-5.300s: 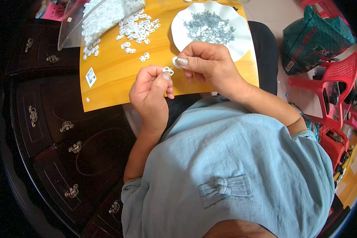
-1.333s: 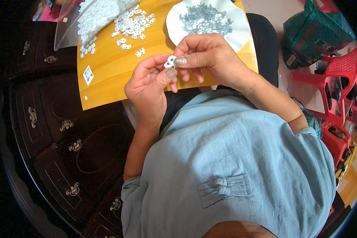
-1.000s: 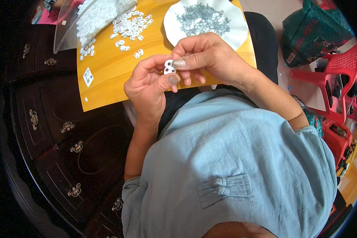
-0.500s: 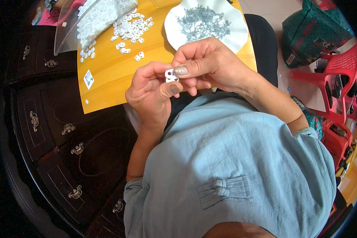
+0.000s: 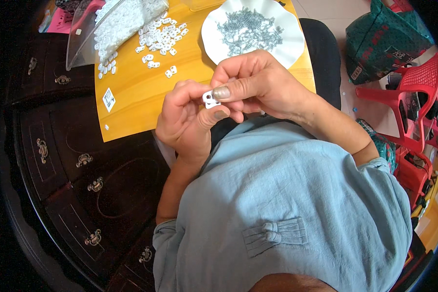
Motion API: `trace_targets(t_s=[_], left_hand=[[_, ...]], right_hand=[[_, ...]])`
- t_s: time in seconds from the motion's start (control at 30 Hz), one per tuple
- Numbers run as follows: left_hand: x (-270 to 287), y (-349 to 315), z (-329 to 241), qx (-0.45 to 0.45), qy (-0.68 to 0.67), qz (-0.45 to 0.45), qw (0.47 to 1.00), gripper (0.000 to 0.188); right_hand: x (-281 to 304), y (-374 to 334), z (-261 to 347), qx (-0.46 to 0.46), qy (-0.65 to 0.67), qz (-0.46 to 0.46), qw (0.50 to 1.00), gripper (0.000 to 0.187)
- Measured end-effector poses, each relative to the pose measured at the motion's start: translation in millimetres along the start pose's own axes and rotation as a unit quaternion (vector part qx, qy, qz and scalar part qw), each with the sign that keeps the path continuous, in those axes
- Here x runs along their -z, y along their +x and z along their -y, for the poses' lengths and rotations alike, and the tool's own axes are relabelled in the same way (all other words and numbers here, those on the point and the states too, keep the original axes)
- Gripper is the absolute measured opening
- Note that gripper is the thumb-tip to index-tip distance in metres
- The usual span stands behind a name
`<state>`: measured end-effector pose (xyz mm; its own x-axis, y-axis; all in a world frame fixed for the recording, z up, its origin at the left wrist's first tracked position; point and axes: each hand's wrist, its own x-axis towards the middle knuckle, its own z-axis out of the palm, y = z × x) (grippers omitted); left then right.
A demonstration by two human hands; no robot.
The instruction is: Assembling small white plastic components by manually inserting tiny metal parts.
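Cabinet: dark wood cabinet (image 5: pixel 73 165) w/ brass drawer pulls, fills left and lower-left of view.
Board: yellow board (image 5: pixel 146 92) lying across cabinet top, reaches the white plate at its far right.
Chair: red plastic chair (image 5: pixel 413 97) at right edge, well apart from board.
Bag: clear plastic bag (image 5: pixel 107 24) at board's upper left, full of white parts.
Plate: white plate (image 5: pixel 287 44) w/ wavy rim, holds heap of small grey metal pieces.
Loose parts: scattered white clips (image 5: pixel 160 36) on board, just beside bag mouth.
R hand: right hand (image 5: pixel 263 85) above board's near edge, thumb and forefinger pinched on the small white clip (image 5: pixel 209 99).
L hand: left hand (image 5: pixel 185 121) just below, fingers and thumb closed on same clip from the other side.
Clip: between both hands, off the board, near plate.
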<state>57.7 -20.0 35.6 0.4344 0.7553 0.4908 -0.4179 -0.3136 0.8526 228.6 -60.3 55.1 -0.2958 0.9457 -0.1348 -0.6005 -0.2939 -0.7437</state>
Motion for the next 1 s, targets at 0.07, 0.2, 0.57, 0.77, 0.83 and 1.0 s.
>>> trace_targets(t_s=[0.07, 0.2, 0.57, 0.77, 0.83, 1.0], left_hand=[[4, 0, 5, -0.023, 0.028, 0.009, 0.999, 0.036], [1, -3, 8, -0.033, 0.028, -0.017, 0.999, 0.037], [-2, -3, 13, -0.013, -0.059, -0.012, 0.998, 0.031], [-6, 1, 14, -0.004, -0.084, -0.036, 0.996, 0.03], [-8, 2, 15, -0.01, -0.08, -0.059, 0.995, 0.03], [0, -1, 11, 0.123, 0.002, -0.125, 0.985, 0.017]], right_hand=[[-3, -2, 3, 0.0, -0.023, -0.011, 1.0, 0.014], [-3, -1, 1, 0.012, -0.014, 0.001, 1.0, 0.014], [-2, 3, -1, 0.014, 0.004, -0.002, 1.0, 0.013], [-3, 6, 2, 0.012, -0.01, -0.007, 1.0, 0.014], [-4, 10, -2, 0.048, -0.028, -0.035, 0.998, 0.015], [-2, 10, -3, 0.128, -0.14, -0.112, 0.975, 0.015]])
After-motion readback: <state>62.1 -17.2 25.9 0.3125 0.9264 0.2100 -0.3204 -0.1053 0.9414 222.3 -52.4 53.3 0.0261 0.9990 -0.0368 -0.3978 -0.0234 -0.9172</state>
